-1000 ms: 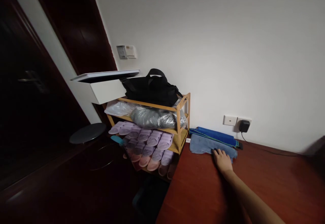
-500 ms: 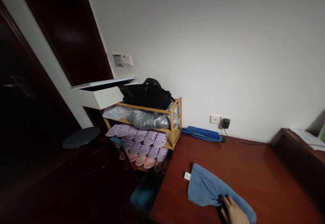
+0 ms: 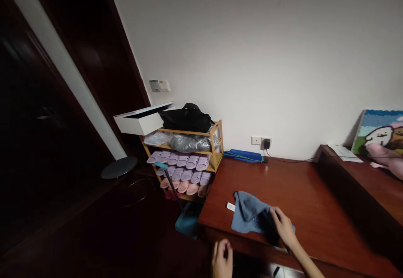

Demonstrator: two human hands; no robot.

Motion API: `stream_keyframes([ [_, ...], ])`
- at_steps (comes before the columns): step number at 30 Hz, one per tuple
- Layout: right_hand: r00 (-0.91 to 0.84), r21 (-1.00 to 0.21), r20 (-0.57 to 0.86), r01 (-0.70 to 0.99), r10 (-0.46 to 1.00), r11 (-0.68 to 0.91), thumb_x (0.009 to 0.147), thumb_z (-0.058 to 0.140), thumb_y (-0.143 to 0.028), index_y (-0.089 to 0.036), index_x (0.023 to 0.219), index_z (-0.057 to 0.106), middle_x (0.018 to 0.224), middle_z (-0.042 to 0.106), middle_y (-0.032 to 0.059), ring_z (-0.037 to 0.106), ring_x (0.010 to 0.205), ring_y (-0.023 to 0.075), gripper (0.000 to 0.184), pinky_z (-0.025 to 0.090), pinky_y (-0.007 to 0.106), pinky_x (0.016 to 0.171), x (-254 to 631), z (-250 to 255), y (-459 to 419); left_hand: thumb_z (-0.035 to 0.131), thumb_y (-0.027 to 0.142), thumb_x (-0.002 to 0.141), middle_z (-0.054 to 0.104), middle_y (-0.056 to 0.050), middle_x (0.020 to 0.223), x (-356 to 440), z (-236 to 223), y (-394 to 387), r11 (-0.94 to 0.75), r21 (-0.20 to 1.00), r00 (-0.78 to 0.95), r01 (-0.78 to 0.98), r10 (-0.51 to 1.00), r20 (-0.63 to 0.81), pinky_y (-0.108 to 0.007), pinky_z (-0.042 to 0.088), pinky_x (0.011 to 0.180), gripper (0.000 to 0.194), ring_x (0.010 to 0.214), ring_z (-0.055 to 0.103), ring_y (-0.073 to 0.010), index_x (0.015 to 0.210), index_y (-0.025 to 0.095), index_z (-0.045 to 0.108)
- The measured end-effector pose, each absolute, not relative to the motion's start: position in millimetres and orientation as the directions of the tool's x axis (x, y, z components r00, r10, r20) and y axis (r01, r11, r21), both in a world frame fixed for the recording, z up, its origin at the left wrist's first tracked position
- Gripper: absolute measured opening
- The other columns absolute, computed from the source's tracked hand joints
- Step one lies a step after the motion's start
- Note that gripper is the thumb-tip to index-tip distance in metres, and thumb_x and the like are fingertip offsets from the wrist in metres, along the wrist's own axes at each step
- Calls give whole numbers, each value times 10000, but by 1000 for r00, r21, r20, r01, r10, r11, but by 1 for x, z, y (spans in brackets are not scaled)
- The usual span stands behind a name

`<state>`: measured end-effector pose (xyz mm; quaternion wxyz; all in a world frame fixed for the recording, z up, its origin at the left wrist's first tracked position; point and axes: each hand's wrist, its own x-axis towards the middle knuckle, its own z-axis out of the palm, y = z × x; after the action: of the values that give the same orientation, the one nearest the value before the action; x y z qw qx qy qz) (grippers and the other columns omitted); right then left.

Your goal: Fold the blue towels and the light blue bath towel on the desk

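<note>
A light blue cloth with a small white tag lies near the front left corner of a reddish wooden desk. My right hand rests on its right part, fingers curled and gripping the bunched fabric. My left hand hovers below the desk's front edge, fingers loosely bent and apart, holding nothing. A folded darker blue cloth lies at the desk's back edge by the wall.
A bamboo shoe rack with several purple and pink slippers, a black bag and a white box stands left of the desk. A wall socket with a charger, a round stool, a teal bin and a raised shelf are around.
The light blue cloth has been dragged from the back edge to the front left of the desk by my right hand. My left hand has come into view. The view has pulled back.
</note>
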<state>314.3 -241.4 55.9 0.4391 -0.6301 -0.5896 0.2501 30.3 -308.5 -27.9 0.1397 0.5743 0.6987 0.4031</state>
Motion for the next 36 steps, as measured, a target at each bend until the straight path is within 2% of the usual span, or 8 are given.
stream_keyframes([
  [3,249,-832,236,552,939,63,936,346,-671,-247,1014,710,1037,778,73,715,974,254,565,536,315,891,335,71,-240,488,371,978,711,-98,1122,61,8,-259,-42,609,-222,792,910,351,-390,502,955,306,1072,656,-283,1129,274,736],
  [10,352,-610,183,773,918,-175,931,377,-387,-200,1144,690,1181,715,150,678,1071,284,422,507,379,921,401,67,-230,674,306,861,654,-79,1302,86,20,-228,78,420,-140,904,983,118,-385,395,998,347,1214,553,-286,1202,266,723],
  [13,259,-425,202,892,945,-153,848,461,-234,-186,1302,636,1372,616,167,593,1229,306,489,455,415,1014,402,61,-227,638,249,870,680,-60,1272,81,9,-230,28,473,-100,881,987,127,-390,397,1021,307,1226,561,-267,1159,286,735],
  [15,66,-329,191,944,979,1,807,505,-205,-203,1389,582,1477,546,137,509,1339,294,587,385,411,1108,389,63,-218,609,200,849,721,-49,1192,79,4,-228,-26,531,-53,847,990,132,-395,419,1025,290,1186,599,-258,1090,285,747],
  [20,-281,-406,18,875,960,264,889,515,-397,-247,1388,587,1442,582,101,568,1276,260,525,424,366,1070,343,78,-178,644,301,764,776,-66,1025,88,-5,-204,-67,829,-81,555,988,134,-393,537,951,204,1043,715,-284,953,271,715],
  [25,-207,-406,-82,900,975,157,913,506,-372,-252,1347,607,1351,665,116,645,1193,274,462,486,352,964,318,62,-165,648,629,726,782,-127,926,95,-11,-180,24,962,-247,271,968,45,-416,587,869,407,984,750,-336,857,244,635],
  [29,-112,-403,24,908,993,112,956,400,-266,-254,1169,680,1149,742,97,684,1083,251,351,497,339,929,322,65,-180,674,721,647,799,-167,925,93,12,-178,67,973,-253,222,967,-8,-445,607,831,555,935,766,-372,880,217,682],
  [36,33,-435,263,896,964,88,981,369,-357,-220,1124,644,1132,713,119,675,1064,263,339,522,368,908,404,183,-183,651,629,725,811,-140,942,70,88,-167,-72,943,-88,326,990,106,-429,604,865,466,933,761,-337,848,197,776],
])
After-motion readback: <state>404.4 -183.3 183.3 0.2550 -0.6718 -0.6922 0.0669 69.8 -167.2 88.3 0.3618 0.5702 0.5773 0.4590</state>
